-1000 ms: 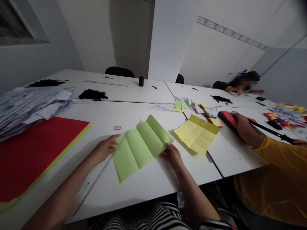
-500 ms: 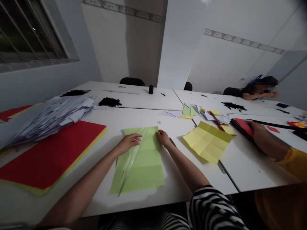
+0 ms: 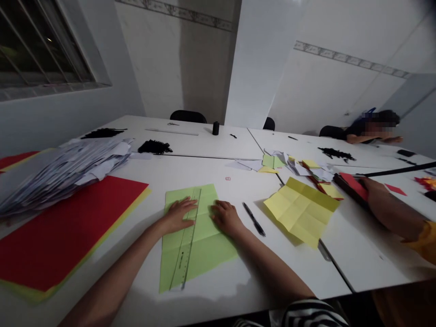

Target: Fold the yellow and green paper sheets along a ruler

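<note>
A creased sheet of green paper (image 3: 204, 243) lies on the white table, turned slightly askew. Along its left part rests a clear plastic ruler (image 3: 186, 252), running from the far edge past the near one. My left hand (image 3: 179, 215) is spread flat over the paper, its fingertips on the ruler. On the right edge of the sheet lies my right hand (image 3: 227, 217), palm down, fingers extended and holding nothing. A black pen (image 3: 254, 219) sits on the table just right of it.
Creased yellow paper (image 3: 299, 209) lies to the right. Red sheets (image 3: 71, 231) and heaped white papers (image 3: 75, 170) are at left. A co-worker's hand (image 3: 378, 195) touches a red piece on a dark object at right. A black thread spool (image 3: 215, 128) stands farther back.
The green paper has turned and the ruler has straightened on it. My right hand has moved from the far right edge nearer to me and flattened. The pen is now uncovered.
</note>
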Tool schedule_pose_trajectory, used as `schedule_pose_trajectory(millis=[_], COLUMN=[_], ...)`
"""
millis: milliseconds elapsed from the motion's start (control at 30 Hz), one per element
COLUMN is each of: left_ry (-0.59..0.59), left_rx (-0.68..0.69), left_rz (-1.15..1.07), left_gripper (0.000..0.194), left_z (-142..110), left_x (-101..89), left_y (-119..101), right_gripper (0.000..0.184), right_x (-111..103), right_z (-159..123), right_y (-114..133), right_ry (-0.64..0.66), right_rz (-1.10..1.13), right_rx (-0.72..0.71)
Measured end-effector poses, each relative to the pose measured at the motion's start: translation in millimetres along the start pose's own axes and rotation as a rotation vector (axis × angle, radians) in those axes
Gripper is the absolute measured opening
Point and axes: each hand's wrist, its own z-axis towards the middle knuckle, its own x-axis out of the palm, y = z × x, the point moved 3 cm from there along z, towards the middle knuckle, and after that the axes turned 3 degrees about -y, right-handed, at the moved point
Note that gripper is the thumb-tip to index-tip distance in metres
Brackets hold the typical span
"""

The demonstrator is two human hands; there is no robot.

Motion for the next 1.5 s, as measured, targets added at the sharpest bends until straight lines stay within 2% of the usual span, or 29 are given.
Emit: schedule_pose_trajectory(millis=[133, 267, 433, 700, 867, 1033, 1500], left_ry=[-0.014, -0.083, -0.114, -0.084, -0.058, -0.063, -0.062], left_rx=[-0.002, 0.007, 0.027, 0.047, 0.058, 0.073, 0.052], left_rz=[0.187, 0.233, 0.199, 0.155, 0.154, 0.124, 0.11], left_gripper=[0.05, 0.049, 0.05, 0.049, 0.057, 0.051, 0.051], left_z=[3, 5, 3, -1, 2, 6, 8], left_x=[7.0, 12.4, 11.8, 5.9, 9.7, 14.7, 17.2], left_y=[-3, -13, -11, -7, -10, -12, -12], right_gripper=[0.033, 0.033, 0.032, 0.033, 0.033, 0.034, 0.033], right_x=[-4, -3, -2, -4, -9, -12, -12], right_z=[6, 4, 1, -2, -5, -8, -7], right_y=[0, -2, -5, -8, -12, -16, -18], right_ry=[0.01, -0.029, -0.052, -0.046, -0.02, 0.009, 0.025], right_rz=[-0.052, -0.022, 0.022, 0.027, 0.007, -0.012, -0.018], right_rx=[-0.006, -0.026, -0.04, -0.027, -0.004, 0.001, 0.0])
